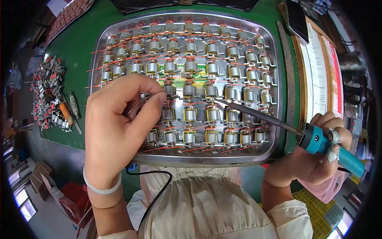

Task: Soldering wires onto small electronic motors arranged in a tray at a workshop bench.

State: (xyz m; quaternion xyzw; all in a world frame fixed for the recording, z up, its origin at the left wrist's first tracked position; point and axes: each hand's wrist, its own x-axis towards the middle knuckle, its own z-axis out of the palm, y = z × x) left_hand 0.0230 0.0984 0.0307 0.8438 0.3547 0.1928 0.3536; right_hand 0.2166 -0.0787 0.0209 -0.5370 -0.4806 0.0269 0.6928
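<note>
A metal tray [185,158] holds rows of several small cylindrical silver components [191,114] with red wires. Over its middle-left, my left hand [117,129] is closed, thumb and forefinger pinching a thin solder wire [141,102] that reaches toward a middle-row component. My right hand [312,167], with white wrappings on two fingertips, grips a teal-handled soldering iron [346,159] at the tray's right. The iron's tip lies near the wire's end, among the middle rows; whether they touch I cannot tell.
On the green bench [79,40], a heap of small parts [47,83] and an orange-handled tool [66,112] lie at left. A phone [296,22] and papers [316,79] sit at right. A black cable [153,173] hangs at the front edge; a yellow crate [314,219] stands below right.
</note>
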